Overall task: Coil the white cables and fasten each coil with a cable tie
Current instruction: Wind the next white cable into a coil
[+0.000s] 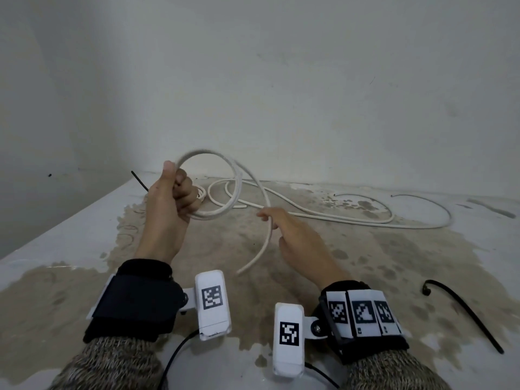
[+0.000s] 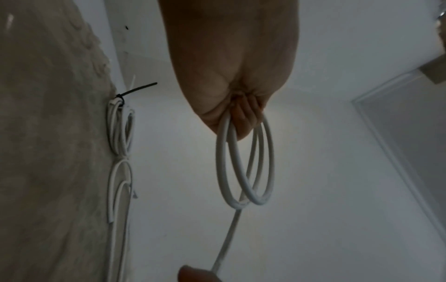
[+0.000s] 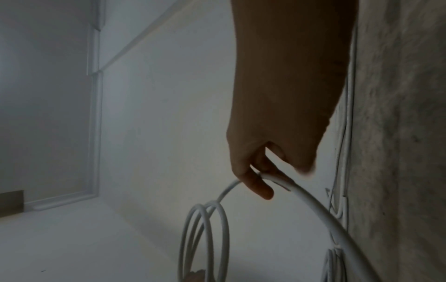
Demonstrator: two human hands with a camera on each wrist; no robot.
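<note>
My left hand (image 1: 176, 183) is raised above the table and grips a coil of white cable (image 1: 216, 190) of a few loops in its fist. In the left wrist view the coil (image 2: 243, 164) hangs from the curled fingers (image 2: 241, 116). The cable's tail runs from the coil to my right hand (image 1: 269, 220), whose fingers (image 3: 258, 187) curl round the tail (image 3: 304, 196). Its free end (image 1: 242, 270) hangs below that hand. A tied white coil (image 2: 120, 129) with a black cable tie (image 2: 138, 88) lies on the table behind my left hand.
More loose white cable (image 1: 365, 219) sprawls across the stained white table (image 1: 309, 277) toward the back right. A loose black cable tie (image 1: 464, 313) lies at the front right. A white wall stands close behind the table.
</note>
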